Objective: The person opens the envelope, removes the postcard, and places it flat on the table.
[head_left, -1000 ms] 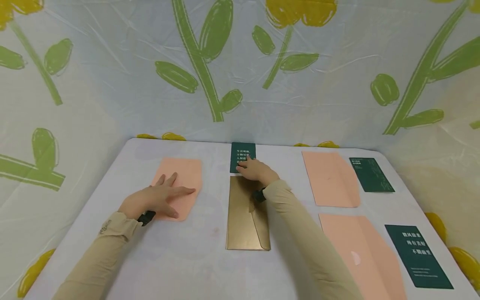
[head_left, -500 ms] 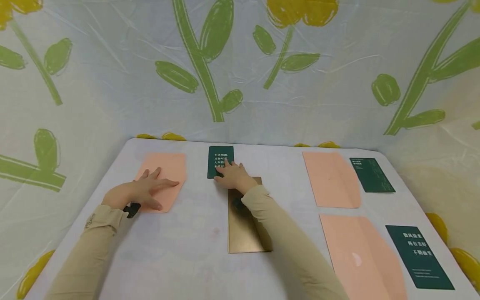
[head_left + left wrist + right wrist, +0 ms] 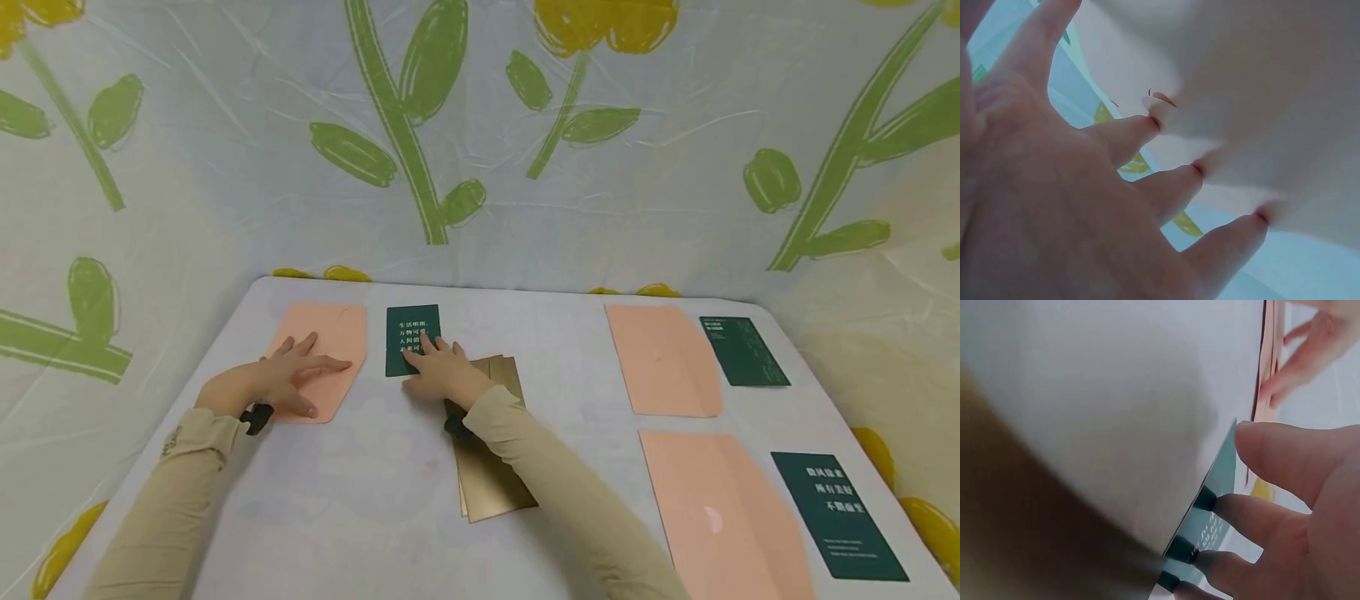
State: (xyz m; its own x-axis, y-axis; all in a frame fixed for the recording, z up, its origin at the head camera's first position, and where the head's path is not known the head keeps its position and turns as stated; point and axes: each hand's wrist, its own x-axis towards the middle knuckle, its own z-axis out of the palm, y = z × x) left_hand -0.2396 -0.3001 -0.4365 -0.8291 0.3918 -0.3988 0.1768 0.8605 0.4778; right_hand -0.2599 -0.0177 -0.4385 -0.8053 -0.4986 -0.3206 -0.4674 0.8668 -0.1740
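Observation:
My left hand (image 3: 288, 379) rests with spread fingers on a pink envelope (image 3: 348, 321) at the left of the table. In the left wrist view its fingertips press on the pale envelope (image 3: 1310, 125). My right hand (image 3: 444, 373) touches a dark green card (image 3: 401, 317) with white printed characters, fingertips on its lower part. From the right wrist view, the fingertips lie on the green card (image 3: 1225, 456) while the thumb reaches its corner. Gold envelopes (image 3: 491, 479) lie stacked and slightly fanned beneath my right wrist, partly hidden by the sleeve.
Two more pink envelopes (image 3: 660, 358) lie at the right, one behind the other. Beside them are two dark green cards, one at the back (image 3: 742, 350) and one nearer (image 3: 840, 517). A flower-printed curtain (image 3: 600, 200) rises behind the white table (image 3: 360, 517).
Both hands have moved left. The pink envelope slid left under my left hand, and the green card slid left and slightly nearer under my right. The gold envelopes have turned askew and fanned out.

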